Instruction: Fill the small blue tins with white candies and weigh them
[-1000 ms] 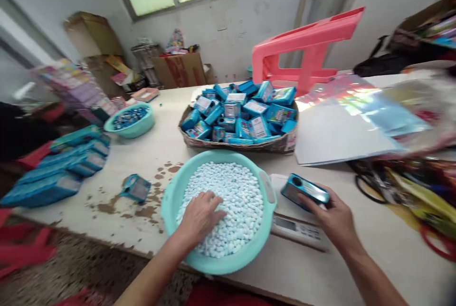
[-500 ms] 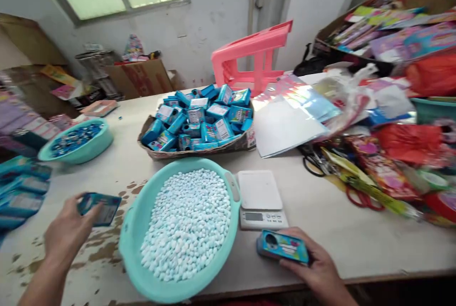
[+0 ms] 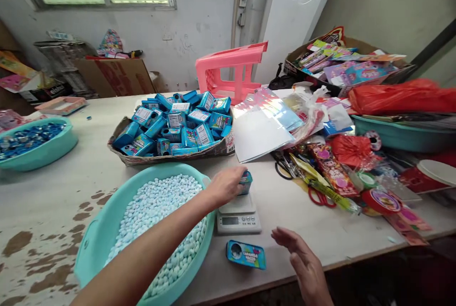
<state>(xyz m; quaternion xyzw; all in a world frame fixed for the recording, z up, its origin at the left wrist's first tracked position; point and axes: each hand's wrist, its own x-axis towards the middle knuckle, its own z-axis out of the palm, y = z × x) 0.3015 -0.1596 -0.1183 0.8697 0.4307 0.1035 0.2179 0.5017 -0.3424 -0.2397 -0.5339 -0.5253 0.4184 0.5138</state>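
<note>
My left hand (image 3: 228, 184) reaches across the turquoise basin (image 3: 211, 230) and grips a blue candy tin (image 3: 245, 183) over the white digital scale (image 3: 239, 220). Whether that tin rests on the scale's plate, I cannot tell. A second blue tin (image 3: 245, 254), with a round hole in its top, lies on the table in front of the scale. To the right of it, my right hand (image 3: 302, 263) is open and apart from it, holding nothing. Small pale blue and white candies (image 3: 156, 206) fill the basin, partly hidden by my left forearm.
Behind the basin, a cut-down carton (image 3: 171, 157) holds many blue tins. A smaller turquoise basin (image 3: 53, 151) with blue and silver pieces stands at left. Red-handled scissors (image 3: 322, 199), wrappers and papers (image 3: 261, 132) crowd the right side. A pink stool (image 3: 231, 66) lies behind.
My left hand has carried its tin from left of the basin over to the scale. My right hand has let go of its tin, now on the table. The view has turned right.
</note>
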